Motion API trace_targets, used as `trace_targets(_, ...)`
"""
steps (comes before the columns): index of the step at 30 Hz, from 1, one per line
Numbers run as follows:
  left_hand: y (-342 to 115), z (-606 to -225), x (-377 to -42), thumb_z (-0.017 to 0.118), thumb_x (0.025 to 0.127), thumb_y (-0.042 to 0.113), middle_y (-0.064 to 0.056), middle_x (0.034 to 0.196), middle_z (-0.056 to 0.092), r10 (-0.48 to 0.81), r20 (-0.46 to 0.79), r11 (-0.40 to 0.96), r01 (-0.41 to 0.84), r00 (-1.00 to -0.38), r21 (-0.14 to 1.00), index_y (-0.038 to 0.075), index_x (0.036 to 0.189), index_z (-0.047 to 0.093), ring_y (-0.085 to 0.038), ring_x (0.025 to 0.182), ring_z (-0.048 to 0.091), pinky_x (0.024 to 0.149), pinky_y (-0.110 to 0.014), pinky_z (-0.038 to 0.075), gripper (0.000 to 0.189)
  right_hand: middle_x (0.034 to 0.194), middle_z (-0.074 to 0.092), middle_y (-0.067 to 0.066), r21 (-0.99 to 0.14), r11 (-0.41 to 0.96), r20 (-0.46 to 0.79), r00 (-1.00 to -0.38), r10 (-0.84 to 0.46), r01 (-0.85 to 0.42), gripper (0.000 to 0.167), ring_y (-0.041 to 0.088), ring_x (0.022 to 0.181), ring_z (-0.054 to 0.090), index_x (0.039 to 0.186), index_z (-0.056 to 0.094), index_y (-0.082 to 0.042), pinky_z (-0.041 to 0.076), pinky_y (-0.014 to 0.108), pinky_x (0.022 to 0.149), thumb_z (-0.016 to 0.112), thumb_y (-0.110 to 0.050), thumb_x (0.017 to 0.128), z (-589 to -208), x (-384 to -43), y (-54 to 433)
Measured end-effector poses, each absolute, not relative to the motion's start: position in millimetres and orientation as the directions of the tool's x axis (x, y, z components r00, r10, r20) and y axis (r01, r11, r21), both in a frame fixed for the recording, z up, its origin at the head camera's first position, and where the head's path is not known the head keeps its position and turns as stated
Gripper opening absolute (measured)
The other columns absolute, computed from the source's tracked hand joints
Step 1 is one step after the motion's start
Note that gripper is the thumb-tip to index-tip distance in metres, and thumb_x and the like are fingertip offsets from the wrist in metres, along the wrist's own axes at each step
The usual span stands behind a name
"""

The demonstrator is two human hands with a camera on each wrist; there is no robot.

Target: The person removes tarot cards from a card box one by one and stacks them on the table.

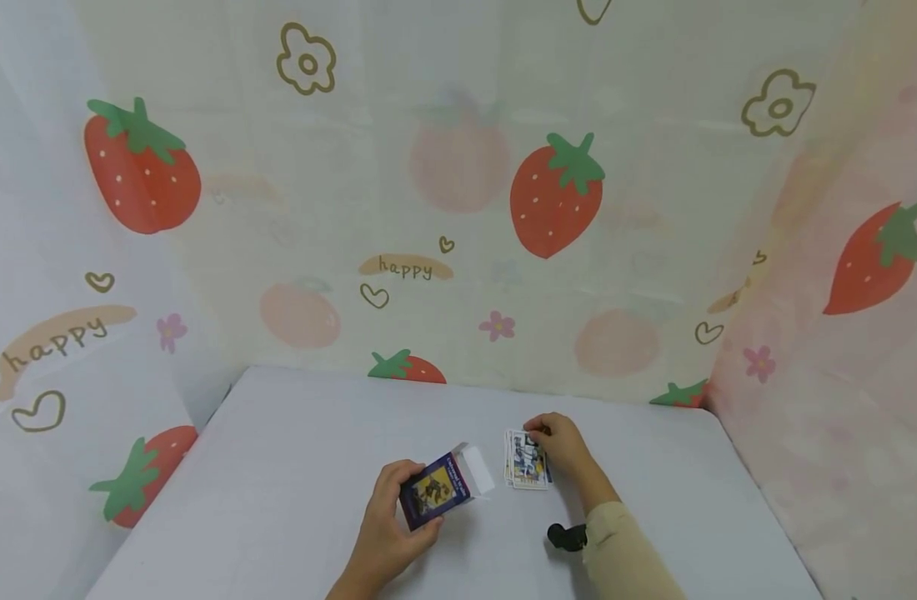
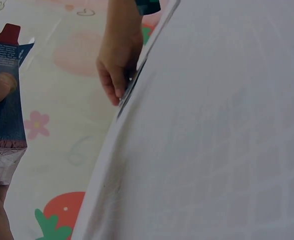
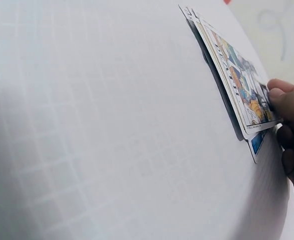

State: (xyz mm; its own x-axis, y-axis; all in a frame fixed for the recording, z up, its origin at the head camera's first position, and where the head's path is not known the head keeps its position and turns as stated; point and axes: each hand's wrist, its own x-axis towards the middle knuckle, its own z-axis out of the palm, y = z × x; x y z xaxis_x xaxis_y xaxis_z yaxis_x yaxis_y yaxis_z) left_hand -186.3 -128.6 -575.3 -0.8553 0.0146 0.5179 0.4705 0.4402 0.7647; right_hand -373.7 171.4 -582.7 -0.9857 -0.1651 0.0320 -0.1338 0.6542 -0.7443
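Note:
My left hand (image 1: 394, 517) grips a dark blue card box (image 1: 436, 490) with a yellow picture on its front. The box is tilted above the table, and its white flap (image 1: 475, 469) stands out at the upper right end. In the left wrist view the box (image 2: 7, 100) shows its narrow side, with a thumb across it. To the right, a small pile of picture cards (image 1: 529, 460) lies on the table, slightly fanned. My right hand (image 1: 563, 446) pinches the cards at their far right edge. In the right wrist view the thumb lies on the top card (image 3: 242, 80), with curled fingers beside the edge.
A white table (image 1: 301, 467) lies under everything. Printed cloth walls (image 1: 458, 317) with strawberries and flowers enclose its back and sides. A black object (image 1: 567, 537), probably the wrist camera, sits at the right sleeve's cuff.

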Motion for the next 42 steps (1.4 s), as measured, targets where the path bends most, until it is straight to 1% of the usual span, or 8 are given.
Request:
trace_targets(6,-128,-576,-186,0.092,0.072,0.013,0.007,0.136,0.051,0.004,0.522,0.447,0.469,-0.853,0.762,0.015,0.139,0.051,-0.01,0.121,0.053,0.105,-0.021,0.047,0.078,0.102,0.067,0.004,-0.708,0.692,0.032,-0.985,-0.168,-0.141,0.01,0.018,0.094,0.059,0.104,0.075,-0.009,0.051,0.043,0.09,0.069,-0.006,0.096,-583,-374,172)
trace_targets(12,-128,-575,-186,0.091,0.073,0.016,0.007,0.136,0.05,0.018,0.525,0.463,0.473,-0.851,0.749,0.017,0.14,0.05,-0.01,0.121,0.054,0.105,-0.023,0.048,0.079,0.103,0.067,0.004,-0.71,0.69,0.038,-0.986,-0.163,-0.141,0.011,0.019,0.094,0.058,0.106,0.075,-0.011,0.05,0.041,0.088,0.069,-0.01,0.097,-581,-373,173)
trace_targets(19,-129,-574,-187,0.091,0.074,0.013,0.004,0.137,0.05,0.04,0.533,0.453,0.491,-0.845,0.745,0.01,0.14,0.051,-0.012,0.121,0.054,0.105,-0.021,0.047,0.078,0.102,0.066,0.004,-0.718,0.686,0.062,-0.992,-0.112,-0.122,0.012,0.02,0.092,0.056,0.108,0.075,-0.011,0.047,0.037,0.084,0.067,-0.012,0.098,-574,-370,174)
trace_targets(22,-130,-573,-188,0.091,0.073,0.014,0.005,0.137,0.051,0.038,0.526,0.46,0.482,-0.85,0.745,0.01,0.14,0.051,-0.012,0.121,0.053,0.105,-0.022,0.047,0.078,0.102,0.066,0.004,-0.721,0.681,0.076,-0.992,-0.104,-0.127,0.013,0.02,0.093,0.057,0.109,0.075,-0.01,0.047,0.038,0.084,0.067,-0.013,0.098,-569,-367,174)
trace_targets(28,-132,-570,-189,0.092,0.073,0.012,0.005,0.137,0.051,0.051,0.518,0.455,0.481,-0.854,0.749,0.011,0.14,0.051,-0.012,0.122,0.053,0.106,-0.019,0.045,0.078,0.103,0.068,0.004,-0.728,0.667,0.119,-0.988,-0.102,-0.157,0.014,0.021,0.096,0.058,0.109,0.075,-0.009,0.047,0.039,0.084,0.068,-0.014,0.097,-559,-352,174)
trace_targets(32,-131,-567,-190,0.092,0.073,0.014,0.005,0.137,0.052,0.066,0.514,0.451,0.485,-0.855,0.749,0.012,0.139,0.052,-0.011,0.122,0.054,0.106,-0.017,0.043,0.077,0.102,0.068,0.002,-0.733,0.657,0.153,-0.983,-0.097,-0.179,0.013,0.02,0.097,0.059,0.108,0.075,-0.011,0.047,0.039,0.084,0.069,-0.015,0.097,-555,-339,175)
trace_targets(39,-137,-564,-193,0.091,0.075,0.019,0.008,0.136,0.053,0.082,0.499,0.462,0.477,-0.863,0.748,0.02,0.139,0.052,-0.011,0.121,0.055,0.106,-0.021,0.046,0.075,0.102,0.069,0.001,-0.722,0.66,0.185,-0.977,-0.102,-0.205,0.011,0.019,0.099,0.059,0.106,0.076,-0.013,0.049,0.039,0.087,0.07,-0.016,0.096,-548,-317,176)
trace_targets(42,-141,-562,-195,0.091,0.074,0.018,0.008,0.136,0.054,0.093,0.502,0.459,0.485,-0.86,0.745,0.017,0.139,0.054,-0.013,0.12,0.056,0.105,-0.023,0.047,0.075,0.102,0.069,0.0,-0.73,0.65,0.195,-0.976,-0.098,-0.212,0.012,0.018,0.099,0.059,0.106,0.075,-0.014,0.049,0.04,0.088,0.07,-0.016,0.096,-545,-307,179)
